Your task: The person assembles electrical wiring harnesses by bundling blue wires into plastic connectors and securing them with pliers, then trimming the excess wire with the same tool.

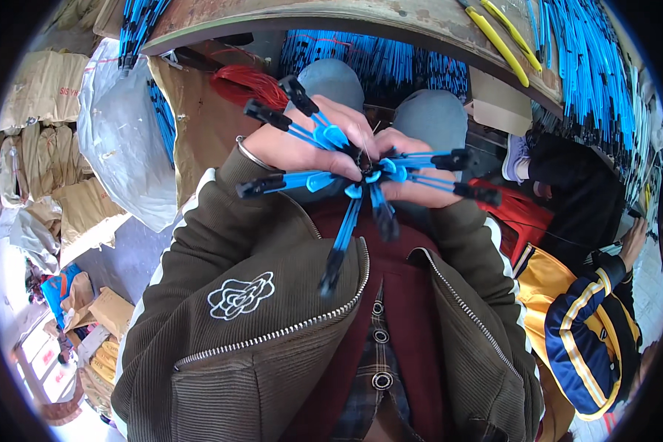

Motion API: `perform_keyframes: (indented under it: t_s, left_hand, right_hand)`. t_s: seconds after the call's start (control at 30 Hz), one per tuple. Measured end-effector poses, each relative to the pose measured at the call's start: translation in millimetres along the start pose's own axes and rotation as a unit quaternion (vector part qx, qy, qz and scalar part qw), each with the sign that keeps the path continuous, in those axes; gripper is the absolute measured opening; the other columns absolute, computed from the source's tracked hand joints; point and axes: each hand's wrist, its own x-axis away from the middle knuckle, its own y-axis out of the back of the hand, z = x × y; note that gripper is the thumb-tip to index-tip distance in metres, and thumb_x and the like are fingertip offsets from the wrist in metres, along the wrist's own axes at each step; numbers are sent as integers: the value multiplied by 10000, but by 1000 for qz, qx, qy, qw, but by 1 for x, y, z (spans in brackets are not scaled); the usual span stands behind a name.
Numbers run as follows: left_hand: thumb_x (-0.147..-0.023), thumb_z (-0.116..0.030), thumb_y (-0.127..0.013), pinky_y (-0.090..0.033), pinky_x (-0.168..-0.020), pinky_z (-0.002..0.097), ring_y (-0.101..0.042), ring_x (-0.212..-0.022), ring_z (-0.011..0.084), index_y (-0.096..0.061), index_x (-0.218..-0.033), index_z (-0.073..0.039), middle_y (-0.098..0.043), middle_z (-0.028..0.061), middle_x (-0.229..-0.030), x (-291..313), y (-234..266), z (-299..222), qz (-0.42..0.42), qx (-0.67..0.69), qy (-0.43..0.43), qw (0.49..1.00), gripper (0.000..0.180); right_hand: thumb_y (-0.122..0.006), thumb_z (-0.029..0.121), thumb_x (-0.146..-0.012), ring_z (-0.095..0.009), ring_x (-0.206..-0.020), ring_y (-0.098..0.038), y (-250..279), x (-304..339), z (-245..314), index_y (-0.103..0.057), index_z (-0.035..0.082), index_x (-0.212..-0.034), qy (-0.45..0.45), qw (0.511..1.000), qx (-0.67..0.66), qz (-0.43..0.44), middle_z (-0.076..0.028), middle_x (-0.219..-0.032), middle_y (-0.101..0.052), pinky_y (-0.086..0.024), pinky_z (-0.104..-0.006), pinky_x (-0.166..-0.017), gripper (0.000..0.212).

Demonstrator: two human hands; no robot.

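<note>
Near the seated person's knees (433, 118), this side of the table (390, 10), the left hand (295, 152) pinches a splayed blue black-tipped bundle (374, 177) at its middle, the right hand (418, 191) curled closed on its other side.

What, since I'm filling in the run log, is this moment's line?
Left hand: holding blue black-tipped rods near centre | right hand: holding from opposite side | rods: fanned outward | yellow-handled tool: on bench

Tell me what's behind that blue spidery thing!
Behind its blue spokes: parts of the left hand, right hand, dark jacket and maroon top. What's directly behind its middle is covered.
</note>
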Motion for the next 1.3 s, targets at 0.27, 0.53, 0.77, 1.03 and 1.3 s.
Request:
perform_keyframes:
  t_s: [0.27,0.53,0.77,1.03,1.3]
  left_hand:
    - [-657,-164,-734,-476,-680,353,-604,-770,285,-616,-901,27,-606,171,-846,-2,-8,11,-37,48,-12,998,331]
    - [-749,-241,-694,-458,-673,299,-566,-751,201,-620,-946,20,-593,129,-848,0,-23,5,-95,197,26,975,335]
    - [-816,-183,-653,-458,-643,247,-565,-728,120,-631,-968,18,-600,79,-843,-7,-35,12,-180,111,41,976,252]
    - [-803,-113,-664,-452,-621,234,-552,-700,87,-607,-846,0,-566,27,-760,-13,-46,1,-321,144,99,931,133]
    - [-789,-131,-638,-432,-808,341,-551,-902,219,-582,-911,-14,-595,112,-914,-22,-19,-3,-153,36,24,987,177]
  right_hand:
    - [-753,132,-694,-93,-789,-508,-20,4,2,-581,30,-914,-55,987,-111,-105,-12,-860,-565,-420,-258,-707,297]
    - [-706,161,-761,-113,-924,-531,-20,10,-6,-542,-4,-1125,-69,973,-183,-122,-29,-991,-575,-425,-265,-817,432]
    - [-682,132,-783,-96,-847,-531,-41,1,-5,-571,7,-1029,-18,931,-217,-294,-16,-914,-580,-438,-264,-739,298]
    - [-715,116,-757,-99,-769,-564,-40,2,10,-608,19,-930,0,927,-126,-355,-15,-863,-618,-467,-259,-668,226]
    - [-735,108,-732,-105,-810,-574,-7,-13,5,-625,11,-937,59,970,-17,-235,-53,-895,-639,-473,-270,-733,251]
